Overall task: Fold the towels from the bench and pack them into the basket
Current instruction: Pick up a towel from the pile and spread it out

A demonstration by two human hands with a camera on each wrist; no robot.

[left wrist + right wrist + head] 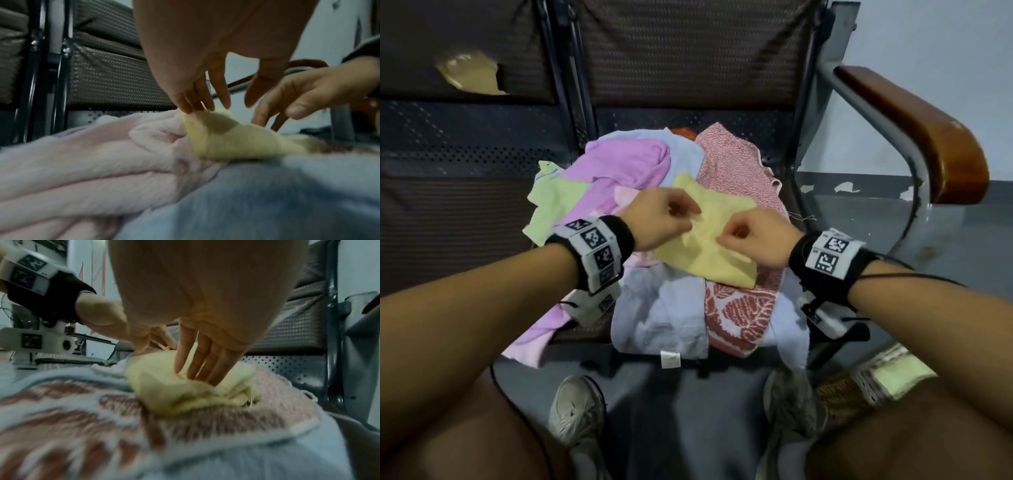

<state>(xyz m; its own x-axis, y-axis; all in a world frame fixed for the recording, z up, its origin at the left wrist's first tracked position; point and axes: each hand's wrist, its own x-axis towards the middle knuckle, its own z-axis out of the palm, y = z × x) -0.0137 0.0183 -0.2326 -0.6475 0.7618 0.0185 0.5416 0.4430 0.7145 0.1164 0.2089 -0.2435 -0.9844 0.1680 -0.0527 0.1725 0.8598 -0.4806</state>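
A yellow towel lies crumpled on top of a pile of towels on the bench seat. My left hand reaches down onto its left edge. In the left wrist view the fingertips touch a raised corner of the yellow towel, with the thumb apart. My right hand is on the towel's right side. Its straight fingers press into the yellow towel. A woven basket stands on the floor at lower right, with a folded green towel in it.
Under the yellow towel lie a violet towel, a light blue one, a red-and-white patterned one, a speckled pink one and a green one. A wooden armrest stands at the right. My shoes are below the seat.
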